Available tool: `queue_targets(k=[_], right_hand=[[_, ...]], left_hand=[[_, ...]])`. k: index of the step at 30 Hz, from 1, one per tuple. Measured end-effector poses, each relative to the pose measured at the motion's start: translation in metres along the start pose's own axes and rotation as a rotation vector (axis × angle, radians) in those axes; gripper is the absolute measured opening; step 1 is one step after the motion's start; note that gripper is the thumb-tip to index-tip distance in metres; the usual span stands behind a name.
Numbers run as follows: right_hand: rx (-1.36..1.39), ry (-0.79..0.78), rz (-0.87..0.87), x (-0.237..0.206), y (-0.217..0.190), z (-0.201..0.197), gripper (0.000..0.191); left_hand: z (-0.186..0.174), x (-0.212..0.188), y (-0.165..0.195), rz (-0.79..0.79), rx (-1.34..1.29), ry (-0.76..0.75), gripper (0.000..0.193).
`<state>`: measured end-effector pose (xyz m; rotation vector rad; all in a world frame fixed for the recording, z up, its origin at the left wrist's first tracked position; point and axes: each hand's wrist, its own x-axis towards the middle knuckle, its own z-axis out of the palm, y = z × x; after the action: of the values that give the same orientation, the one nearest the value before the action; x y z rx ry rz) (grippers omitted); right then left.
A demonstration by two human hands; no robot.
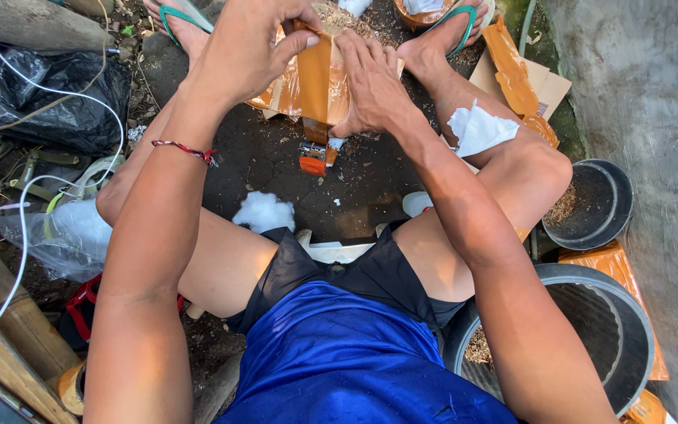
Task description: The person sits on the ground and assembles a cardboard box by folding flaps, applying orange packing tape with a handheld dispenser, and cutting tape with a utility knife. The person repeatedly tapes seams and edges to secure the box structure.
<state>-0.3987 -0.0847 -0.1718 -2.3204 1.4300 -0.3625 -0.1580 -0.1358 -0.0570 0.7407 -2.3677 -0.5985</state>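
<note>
While the left hand (249, 47) pinches the brown tape (314, 74) at twelve o'clock, the right hand (370, 82), fingers spread flat, should press it smooth onto the taped bundle (288, 94).

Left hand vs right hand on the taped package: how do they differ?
The left hand pinches a strip of brown tape between thumb and fingers; the right hand lies flat, pressing the taped package. The left wrist wears a red string bracelet; the right wrist is bare. Both touch the package.
</note>
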Motion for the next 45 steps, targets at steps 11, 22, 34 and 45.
queue_targets(k=[11,22,34,45], right_hand=[[0.128,0.137,-0.05,-0.013,0.003,0.006,0.172],[0.151,0.181,-0.081,-0.016,-0.004,-0.003,0.166],[0.023,0.067,0.005,-0.009,-0.01,-0.006,0.145],[-0.095,-0.024,0.038,0.004,-0.018,-0.012,0.142]], left_hand=[[0.057,0.026,-0.076,-0.212,0.018,-0.101,0.02],[0.101,0.054,-0.113,-0.508,-0.065,-0.417,0.02],[0.096,0.059,-0.115,-0.412,0.109,-0.503,0.049],[0.116,0.041,-0.113,-0.519,0.306,-0.782,0.093]])
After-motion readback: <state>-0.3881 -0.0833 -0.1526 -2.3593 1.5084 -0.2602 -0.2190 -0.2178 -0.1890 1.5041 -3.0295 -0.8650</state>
